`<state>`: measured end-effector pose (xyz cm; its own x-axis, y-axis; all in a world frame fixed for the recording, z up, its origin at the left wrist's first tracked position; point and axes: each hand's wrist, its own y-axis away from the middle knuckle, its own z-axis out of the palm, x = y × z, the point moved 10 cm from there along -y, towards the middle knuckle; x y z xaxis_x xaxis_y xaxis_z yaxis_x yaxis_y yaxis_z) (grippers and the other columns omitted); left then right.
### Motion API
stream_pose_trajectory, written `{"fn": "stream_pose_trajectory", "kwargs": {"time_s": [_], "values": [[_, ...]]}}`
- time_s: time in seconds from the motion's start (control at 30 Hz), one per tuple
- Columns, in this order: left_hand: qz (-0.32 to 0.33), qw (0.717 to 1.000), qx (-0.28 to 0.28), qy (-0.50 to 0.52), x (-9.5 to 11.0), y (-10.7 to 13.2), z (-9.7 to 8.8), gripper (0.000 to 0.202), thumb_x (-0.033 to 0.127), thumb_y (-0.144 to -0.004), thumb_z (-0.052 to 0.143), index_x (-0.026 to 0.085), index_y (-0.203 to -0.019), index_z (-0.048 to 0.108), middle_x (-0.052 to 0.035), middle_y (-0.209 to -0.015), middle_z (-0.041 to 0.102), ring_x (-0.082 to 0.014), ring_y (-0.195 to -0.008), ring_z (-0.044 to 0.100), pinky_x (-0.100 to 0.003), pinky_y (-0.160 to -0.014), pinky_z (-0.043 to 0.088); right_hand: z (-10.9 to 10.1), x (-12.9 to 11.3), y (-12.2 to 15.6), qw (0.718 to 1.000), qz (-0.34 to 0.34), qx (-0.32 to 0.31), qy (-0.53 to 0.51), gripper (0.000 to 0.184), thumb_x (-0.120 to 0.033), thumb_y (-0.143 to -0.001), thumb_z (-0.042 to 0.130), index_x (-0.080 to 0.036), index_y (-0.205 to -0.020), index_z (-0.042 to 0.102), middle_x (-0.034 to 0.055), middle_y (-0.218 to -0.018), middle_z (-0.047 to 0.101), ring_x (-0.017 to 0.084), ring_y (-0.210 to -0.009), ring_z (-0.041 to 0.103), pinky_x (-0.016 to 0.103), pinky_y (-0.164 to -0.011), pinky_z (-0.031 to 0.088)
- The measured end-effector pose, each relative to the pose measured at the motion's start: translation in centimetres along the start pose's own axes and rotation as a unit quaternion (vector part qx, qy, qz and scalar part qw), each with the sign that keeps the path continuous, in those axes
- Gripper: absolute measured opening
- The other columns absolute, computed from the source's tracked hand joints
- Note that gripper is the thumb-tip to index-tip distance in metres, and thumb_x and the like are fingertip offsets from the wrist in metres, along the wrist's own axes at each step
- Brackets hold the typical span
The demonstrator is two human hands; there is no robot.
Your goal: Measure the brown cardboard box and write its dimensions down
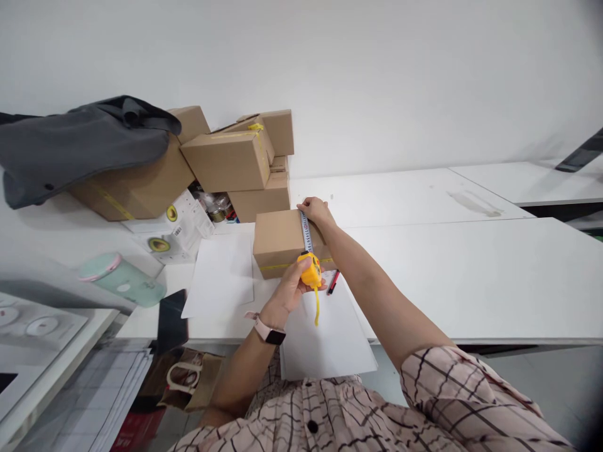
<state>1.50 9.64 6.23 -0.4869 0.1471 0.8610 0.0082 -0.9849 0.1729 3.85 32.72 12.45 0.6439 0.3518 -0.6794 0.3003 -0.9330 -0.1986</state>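
A yellow tape measure (pixel 310 271) is gripped in my left hand (pixel 293 284), just in front of a closed cardboard box (pixel 277 233). Its white blade (pixel 306 232) runs out across the top of that box to the far edge. There the fingers of my right hand (pixel 317 209) are closed on the blade's end. A yellow wrist strap hangs down from the tape measure. Under my left hand lie white paper sheets (pixel 325 339), which overhang the table's front edge. A red and black pen (pixel 333 282) rests on them, close to the box.
Several cardboard boxes (pixel 226 160) are stacked at the back left, with a grey bag (pixel 89 147) over some. A mint-green tumbler (pixel 125 279), a dark flat object (pixel 172 317) and more paper (pixel 221 276) lie left on the white table (pixel 424 276). A paper bag (pixel 200 376) stands below.
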Motion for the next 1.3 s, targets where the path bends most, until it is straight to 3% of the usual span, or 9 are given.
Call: {"fn": "stream_pose_trajectory", "kwargs": {"time_s": [0.27, 0.37, 0.47, 0.57, 0.67, 0.8, 1.0, 1.17, 1.3], "values": [[0.021, 0.998, -0.011, -0.056, 0.8, 1.9, -0.8, 0.06, 0.061, -0.069, 0.081, 0.015, -0.105, 0.064, -0.0094, -0.102, 0.068, -0.019, -0.074, 0.069, -0.035, -0.064, 0.062, -1.1, 1.1, -1.2, 0.992, -0.007, 0.024, -0.121, 0.041, -0.056, -0.097, 0.048, -0.02, -0.088, 0.066, 0.0058, -0.092, 0.072, 0.022, -0.094, 0.062, 0.034, -0.09, 0.045], [0.088, 0.989, 0.027, -0.111, 2.8, 4.9, -3.7, 0.062, 0.049, -0.068, 0.086, 0.022, -0.117, 0.059, -0.0065, -0.109, 0.066, -0.02, -0.079, 0.07, -0.036, -0.067, 0.064, -4.9, 3.7, 1.1, 0.972, -0.024, 0.093, -0.215, 0.058, -0.069, -0.096, 0.036, -0.02, -0.102, 0.066, 0.0084, -0.105, 0.071, 0.021, -0.096, 0.063, 0.031, -0.085, 0.047], [0.16, 0.967, 0.118, -0.158, 4.7, 7.1, -8.7, 0.068, 0.04, -0.066, 0.088, 0.027, -0.123, 0.053, -0.0022, -0.106, 0.065, -0.0178, -0.082, 0.069, -0.033, -0.07, 0.064, -7.6, 8.8, 6.3, 0.969, 0.046, 0.153, -0.189, 0.066, -0.074, -0.095, 0.03, -0.02, -0.105, 0.067, 0.0097, -0.096, 0.071, 0.023, -0.092, 0.065, 0.034, -0.086, 0.047], [0.17, 0.954, 0.173, -0.175, 5.3, 6.7, -12.7, 0.064, 0.044, -0.066, 0.086, 0.024, -0.118, 0.054, -0.0007, -0.099, 0.063, -0.0165, -0.079, 0.069, -0.032, -0.067, 0.064, -6.5, 11.7, 11.0, 0.978, 0.08, 0.114, -0.153, 0.067, -0.073, -0.096, 0.029, -0.023, -0.119, 0.066, 0.0075, -0.088, 0.07, 0.024, -0.088, 0.064, 0.037, -0.088, 0.047], [0.15, 0.961, 0.152, -0.178, 5.9, 4.6, -13.8, 0.06, 0.047, -0.067, 0.083, 0.021, -0.112, 0.055, -0.0005, -0.097, 0.062, -0.0155, -0.074, 0.068, -0.032, -0.064, 0.063, -4.4, 10.6, 12.9, 0.982, 0.037, 0.056, -0.177, 0.062, -0.069, -0.097, 0.034, -0.028, -0.136, 0.059, 0.0064, -0.106, 0.072, 0.023, -0.096, 0.064, 0.035, -0.089, 0.048], [0.183, 0.958, 0.121, -0.183, 9.4, 2.6, -12.5, 0.056, 0.045, -0.067, 0.082, 0.02, -0.11, 0.057, -0.0019, -0.097, 0.064, -0.0152, -0.072, 0.068, -0.029, -0.062, 0.062, -5.2, 7.6, 11.1, 0.984, -0.011, 0.061, -0.17, 0.057, -0.068, -0.094, 0.044, -0.03, -0.132, 0.063, 0.005, -0.111, 0.07, 0.022, -0.1, 0.062, 0.033, -0.087, 0.048], [0.201, 0.958, 0.097, -0.181, 13.5, -1.2, -11.4, 0.055, 0.049, -0.064, 0.085, 0.021, -0.103, 0.059, -0.0036, -0.096, 0.066, -0.0159, -0.069, 0.07, -0.029, -0.057, 0.061, -8.7, 4.2, 4.7, 0.984, -0.038, 0.174, 0.003, 0.054, -0.066, -0.097, 0.041, -0.02, -0.09, 0.069, 0.0132, -0.113, 0.063, 0.029, -0.11, 0.056, 0.043, -0.097, 0.044], [0.205, 0.96, 0.086, -0.171, 15.1, -4.2, -10.9, 0.054, 0.053, -0.063, 0.086, 0.021, -0.099, 0.061, -0.0025, -0.089, 0.065, -0.0165, -0.067, 0.069, -0.03, -0.056, 0.061, -6.3, 1.4, -0.3, 0.983, -0.076, 0.139, 0.097, 0.055, -0.051, -0.106, 0.02, -0.019, -0.094, 0.063, 0.0142, -0.106, 0.065, 0.031, -0.113, 0.055, 0.05, -0.103, 0.037], [0.24, 0.95, 0.091, -0.176, 15.1, -3.5, -9.0, 0.056, 0.047, -0.063, 0.088, 0.022, -0.104, 0.06, -0.0018, -0.093, 0.065, -0.0143, -0.067, 0.067, -0.029, -0.059, 0.061, -5.3, 0.9, -2.2, 0.983, -0.045, 0.126, 0.126, 0.054, -0.045, -0.108, 0.014, -0.018, -0.099, 0.061, 0.0142, -0.106, 0.065, 0.032, -0.114, 0.055, 0.053, -0.104, 0.034]]}}
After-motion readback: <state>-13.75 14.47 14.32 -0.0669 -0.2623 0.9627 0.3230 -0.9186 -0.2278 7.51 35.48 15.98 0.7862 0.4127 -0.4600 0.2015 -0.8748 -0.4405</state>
